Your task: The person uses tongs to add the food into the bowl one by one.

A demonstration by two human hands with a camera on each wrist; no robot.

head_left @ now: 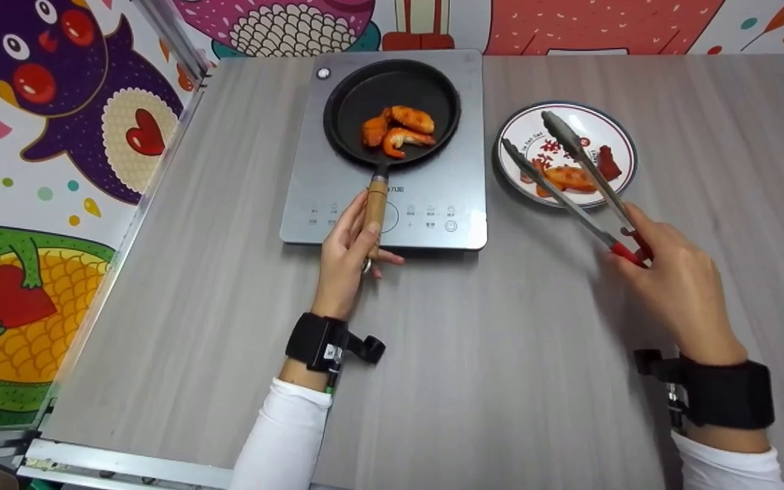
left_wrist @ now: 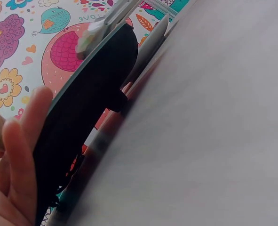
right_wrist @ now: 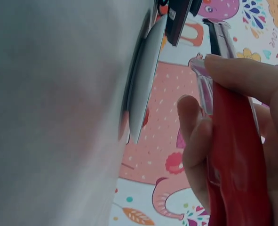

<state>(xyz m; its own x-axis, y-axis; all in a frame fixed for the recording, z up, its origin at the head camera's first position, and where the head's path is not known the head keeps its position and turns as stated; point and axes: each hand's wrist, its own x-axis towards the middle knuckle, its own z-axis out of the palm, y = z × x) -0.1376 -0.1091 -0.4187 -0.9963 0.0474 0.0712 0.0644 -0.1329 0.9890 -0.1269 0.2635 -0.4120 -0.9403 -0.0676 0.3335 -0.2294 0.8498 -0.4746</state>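
You are moving cooked pieces between pan and plate, I judge. Your left hand [head_left: 350, 246] is curling round the smooth wooden handle [head_left: 374, 204] at 6 o'clock of the round black pan [head_left: 392, 109]. Your right hand [head_left: 671, 286] is gripping the red-handled steel tongs [head_left: 579, 184], their tips spread over the glossy patterned plate [head_left: 620, 146] at the pan's 3 o'clock. Next calls for pinching one glazed orange piece [head_left: 569, 178] squarely.
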